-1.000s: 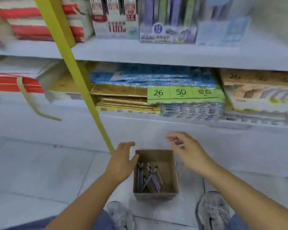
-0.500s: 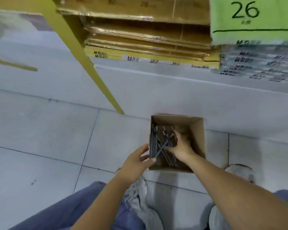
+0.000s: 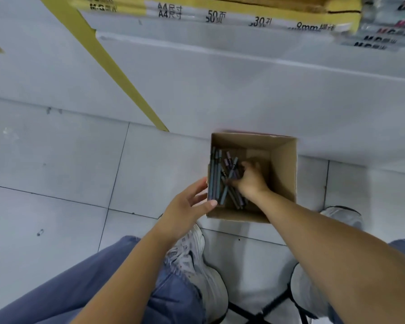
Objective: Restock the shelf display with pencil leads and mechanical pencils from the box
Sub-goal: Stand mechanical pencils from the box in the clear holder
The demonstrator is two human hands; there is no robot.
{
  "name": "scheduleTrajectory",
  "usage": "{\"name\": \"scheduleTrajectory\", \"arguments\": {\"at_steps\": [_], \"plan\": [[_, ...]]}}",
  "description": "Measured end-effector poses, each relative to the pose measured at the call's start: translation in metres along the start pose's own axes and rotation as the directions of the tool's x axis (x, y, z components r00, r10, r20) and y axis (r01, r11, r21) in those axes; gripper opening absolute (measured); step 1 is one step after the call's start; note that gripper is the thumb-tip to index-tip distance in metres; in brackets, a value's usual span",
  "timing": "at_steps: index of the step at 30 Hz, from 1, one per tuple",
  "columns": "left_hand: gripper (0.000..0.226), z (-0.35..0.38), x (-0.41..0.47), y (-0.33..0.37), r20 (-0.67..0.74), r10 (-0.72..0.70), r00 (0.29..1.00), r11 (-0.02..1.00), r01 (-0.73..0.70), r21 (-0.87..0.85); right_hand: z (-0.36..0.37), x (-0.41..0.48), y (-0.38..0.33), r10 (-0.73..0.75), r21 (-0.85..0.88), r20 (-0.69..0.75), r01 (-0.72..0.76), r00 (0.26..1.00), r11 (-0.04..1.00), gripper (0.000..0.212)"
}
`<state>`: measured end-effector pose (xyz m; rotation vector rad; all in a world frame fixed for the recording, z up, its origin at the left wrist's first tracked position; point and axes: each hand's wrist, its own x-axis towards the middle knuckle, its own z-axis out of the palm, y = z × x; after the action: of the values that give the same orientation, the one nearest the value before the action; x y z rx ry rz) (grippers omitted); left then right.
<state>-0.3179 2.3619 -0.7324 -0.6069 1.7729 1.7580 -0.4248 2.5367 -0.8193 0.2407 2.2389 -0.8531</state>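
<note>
The step in hand looks like the pick-up: pencils (image 3: 214, 174) are being gathered out of the box (image 3: 283, 164), and nothing has yet gone up to the shelf (image 3: 243, 73). The one box stands open on the floor (image 3: 56, 160), its far wall against the foot of the shelf. The right hand (image 3: 250, 178) reaches down inside it, fingers curled over the crossed pencils in the middle and apparently closing on a few; how many it has cannot be told. The left hand (image 3: 185, 206) is spread at the box's near left corner, thumb at the rim and straight fingers along the left wall, steadying it and gripping nothing. All the pencils lie in the left half of the box: three straight along the left wall, the rest in a crossed heap under the right hand, perhaps ten or so in all, too overlapped to count exactly. No pencil leads can be made out. Next, the hand likely needs a firm bunch with the loose ones left behind, then a lift clear of the rim. One yellow strap (image 3: 117, 73) slants down to the floor left of the box, and two shoes (image 3: 204, 272) sit near it.
</note>
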Motion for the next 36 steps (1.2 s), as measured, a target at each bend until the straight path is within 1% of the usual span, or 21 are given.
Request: {"name": "scheduleTrajectory", "arguments": {"at_steps": [4, 7, 12, 14, 17, 20, 23, 28, 30, 33, 36], "plan": [[0.057, 0.000, 0.001, -0.002, -0.001, -0.006, 1.000, 0.999, 0.006, 0.032, 0.001, -0.002, -0.001, -0.021, -0.025, 0.061, 0.022, 0.998, 0.999, 0.064], [0.057, -0.001, 0.002, -0.003, 0.014, -0.003, 1.000, 0.999, 0.003, 0.040, 0.001, -0.003, -0.002, -0.028, -0.049, 0.100, 0.033, 0.995, 0.998, 0.072], [0.056, -0.001, 0.002, -0.004, 0.022, -0.004, 1.000, 0.998, 0.003, 0.065, 0.004, -0.004, -0.005, -0.020, -0.063, 0.125, 0.028, 0.992, 0.998, 0.066], [0.056, -0.001, 0.001, -0.004, 0.017, -0.007, 1.000, 0.998, 0.006, 0.068, 0.007, -0.004, -0.006, -0.019, -0.123, 0.118, 0.033, 0.993, 0.992, 0.065], [0.055, -0.002, 0.001, -0.004, 0.012, -0.014, 1.000, 0.998, 0.013, 0.061, 0.007, 0.000, -0.007, -0.040, -0.216, 0.109, 0.063, 0.993, 0.974, 0.058], [0.054, -0.002, 0.001, -0.003, 0.004, -0.024, 1.000, 0.998, 0.024, 0.058, 0.007, 0.004, -0.004, -0.070, -0.280, 0.124, 0.102, 0.990, 0.954, 0.040], [0.054, -0.002, 0.002, -0.003, 0.010, -0.022, 1.000, 0.998, 0.022, 0.062, 0.012, 0.005, 0.000, -0.066, -0.314, 0.103, 0.095, 0.993, 0.945, 0.040], [0.053, -0.002, 0.002, -0.004, 0.004, -0.022, 1.000, 0.997, 0.021, 0.070, 0.006, 0.012, 0.000, -0.007, -0.222, 0.098, 0.029, 0.995, 0.975, 0.024], [0.054, -0.002, 0.002, -0.003, 0.004, -0.023, 1.000, 0.997, 0.023, 0.069, 0.001, 0.012, 0.000, 0.018, -0.123, 0.093, -0.006, 0.995, 0.992, 0.022], [0.054, 0.000, 0.002, 0.000, -0.001, -0.024, 1.000, 0.996, 0.024, 0.081, -0.007, 0.005, -0.006, 0.051, 0.074, 0.107, -0.060, 0.993, 0.995, 0.021], [0.055, 0.002, 0.000, 0.006, -0.014, -0.031, 0.999, 0.992, 0.033, 0.118, -0.021, -0.011, -0.017, 0.060, 0.208, 0.189, -0.099, 0.980, 0.973, 0.015]]}}
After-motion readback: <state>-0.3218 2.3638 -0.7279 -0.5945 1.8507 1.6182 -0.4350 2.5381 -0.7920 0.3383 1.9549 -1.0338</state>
